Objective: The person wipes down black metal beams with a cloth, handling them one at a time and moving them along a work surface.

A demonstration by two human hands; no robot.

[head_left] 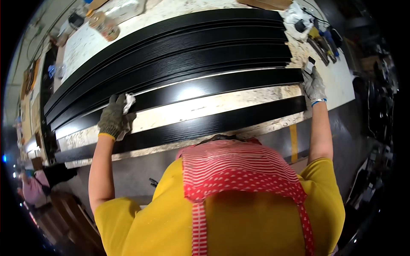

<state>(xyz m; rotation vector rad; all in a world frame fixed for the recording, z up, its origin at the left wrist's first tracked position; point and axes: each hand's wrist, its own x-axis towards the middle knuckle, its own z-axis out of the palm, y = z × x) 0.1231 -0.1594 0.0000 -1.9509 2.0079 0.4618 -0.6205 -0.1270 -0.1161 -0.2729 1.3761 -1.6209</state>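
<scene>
We stand at a white, stained table (pixel 341 83), our arms spread wide along a long black strip (pixel 247 82) that lies across it, its ridged face catching the light. Our left hand (pixel 114 116), in a grey knitted glove, lies over the strip towards its left end. The fingers are bent and close together, gripping a white cloth (pixel 130 101) that shows beside the fingertips; the strip runs beneath them and passes out on both sides of the palm. Our right hand (pixel 315 86), in a paler glove, is at the strip's right end, its fingers just beside the corner. A small white-and-black object (pixel 309 65) shows at these fingertips, but we cannot tell whether the fingers pinch it, nor whether they touch the strip.

Beyond the strip, a thin gap away, we have a set of grooved black panels (pixel 183 47) lying side by side. Nearer to us, a second black strip (pixel 213 124) lies along the table's near edge, a pale band of tabletop between the two. Past our right hand we see several hand tools (pixel 323 46) and some crumpled white plastic (pixel 295 18); at the far left stands a clear bottle (pixel 103 25).
</scene>
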